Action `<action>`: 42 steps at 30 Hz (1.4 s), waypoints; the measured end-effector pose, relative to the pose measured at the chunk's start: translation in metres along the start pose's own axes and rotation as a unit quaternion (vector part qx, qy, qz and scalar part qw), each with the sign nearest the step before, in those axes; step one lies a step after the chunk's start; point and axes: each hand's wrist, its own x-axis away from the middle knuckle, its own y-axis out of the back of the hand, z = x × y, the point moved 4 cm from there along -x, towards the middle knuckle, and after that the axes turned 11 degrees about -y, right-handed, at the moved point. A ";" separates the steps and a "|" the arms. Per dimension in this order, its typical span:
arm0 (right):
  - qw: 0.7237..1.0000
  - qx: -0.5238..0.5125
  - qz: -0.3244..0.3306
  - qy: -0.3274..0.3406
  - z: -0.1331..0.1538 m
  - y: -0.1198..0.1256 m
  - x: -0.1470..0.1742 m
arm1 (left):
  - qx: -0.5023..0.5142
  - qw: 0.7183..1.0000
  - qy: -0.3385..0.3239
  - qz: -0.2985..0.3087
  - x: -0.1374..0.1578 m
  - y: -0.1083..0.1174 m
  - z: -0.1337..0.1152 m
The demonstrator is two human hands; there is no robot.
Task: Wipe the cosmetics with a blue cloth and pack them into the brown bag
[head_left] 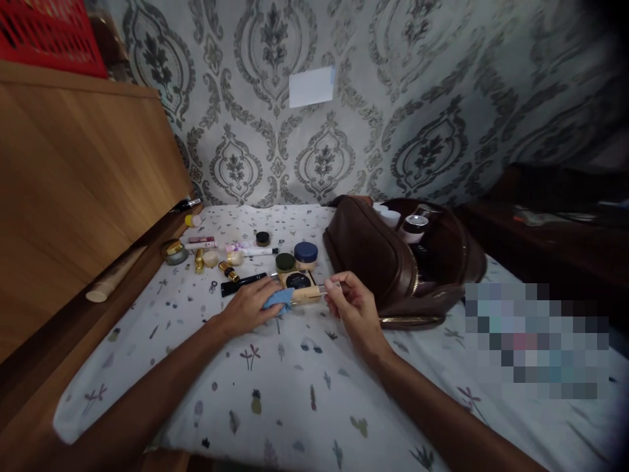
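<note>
My left hand (251, 305) is closed around a blue cloth (280, 299), which it presses to one end of a beige cosmetic bottle (304, 293). The fingers of my right hand (351, 301) pinch the clear end of that bottle, so it lies level between both hands. Just behind it is a compact (299, 280) with a dark round centre. Close by are a green-lidded jar (285, 263) and a blue-lidded jar (306, 254). A black tube (243, 284) lies beside my left hand.
A brown leather bag (366, 249) stands open at the right with jars (415, 228) inside. Several cosmetics, including a gold-lidded jar (174, 252) and a small black jar (263, 238), lie on the patterned sheet (275, 406). A wooden cabinet (83, 157) borders the left.
</note>
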 end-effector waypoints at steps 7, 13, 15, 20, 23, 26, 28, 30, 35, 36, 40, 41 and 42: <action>0.999 0.027 0.017 0.009 0.005 -0.006 0.006 | -0.105 0.994 -0.044 -0.007 0.002 -0.002 -0.008; 0.998 0.056 0.033 0.021 0.004 -0.011 0.013 | -0.099 0.992 -0.060 -0.046 -0.001 -0.002 -0.022; 0.996 0.079 0.043 0.029 0.001 -0.014 0.016 | -0.076 0.993 -0.069 -0.057 -0.003 -0.002 -0.029; 0.990 0.114 0.066 0.052 -0.002 -0.019 0.021 | -0.066 0.993 -0.073 -0.070 -0.009 0.000 -0.041; 0.992 0.104 0.056 0.046 0.002 -0.017 0.020 | -0.065 0.995 -0.066 -0.046 -0.011 0.000 -0.038; 0.995 0.080 0.043 0.047 0.008 -0.013 0.019 | -0.076 0.995 -0.053 -0.024 -0.010 0.001 -0.029; 0.997 0.059 0.025 0.051 0.013 -0.009 0.017 | -0.096 0.994 -0.042 -0.012 -0.007 0.001 -0.020; 0.997 0.046 0.002 0.058 0.017 -0.004 0.015 | -0.117 0.993 -0.029 -0.001 -0.003 0.002 -0.010; 0.995 0.036 -0.034 0.089 0.024 0.005 0.011 | -0.097 0.994 0.042 0.025 0.004 0.006 0.012; 0.995 0.031 -0.033 0.094 0.024 0.006 0.011 | -0.081 0.994 0.065 0.023 0.005 0.007 0.015; 0.995 0.006 -0.010 0.098 0.021 0.004 0.011 | -0.013 0.988 0.151 -0.036 0.004 0.015 0.025; 0.995 0.003 0.001 0.098 0.021 0.002 0.012 | 0.006 0.984 0.168 -0.058 0.004 0.018 0.025; 0.995 0.000 0.016 0.099 0.020 0.001 0.012 | 0.027 0.980 0.182 -0.079 0.003 0.020 0.024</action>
